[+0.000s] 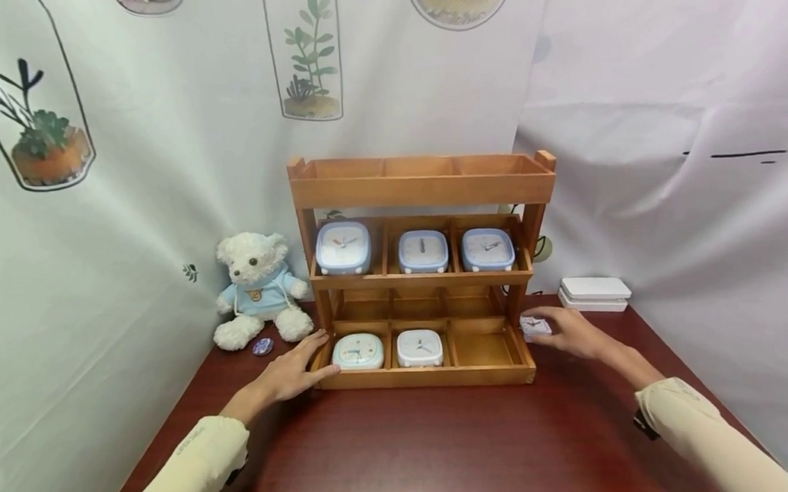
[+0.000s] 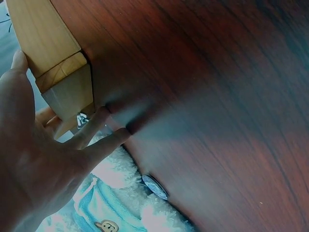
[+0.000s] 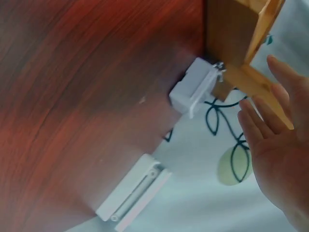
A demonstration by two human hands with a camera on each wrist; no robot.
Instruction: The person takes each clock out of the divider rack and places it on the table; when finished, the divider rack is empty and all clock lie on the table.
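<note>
A wooden three-tier rack (image 1: pixel 425 194) stands at the back of the table. My left hand (image 1: pixel 297 369) rests at its lower left corner, thumb on the front edge and straight fingers spread along the side, as the left wrist view shows (image 2: pixel 53 140). Beside the lower right side sits a small pale clock (image 1: pixel 535 326). My right hand (image 1: pixel 569 330) is at that clock with fingers extended; in the right wrist view the hand (image 3: pixel 280 140) shows apart from the clock (image 3: pixel 194 87). The bottom tier holds a mint-edged clock (image 1: pixel 357 352) and a white clock (image 1: pixel 419 349); its right compartment holds nothing.
Three blue-rimmed clocks (image 1: pixel 343 248) occupy the middle tier. Left of the rack sits a white teddy bear (image 1: pixel 254 286) in a blue hoodie, with a small round blue-patterned object (image 1: pixel 262 347) at its feet. A white box (image 1: pixel 595 294) lies at the back right.
</note>
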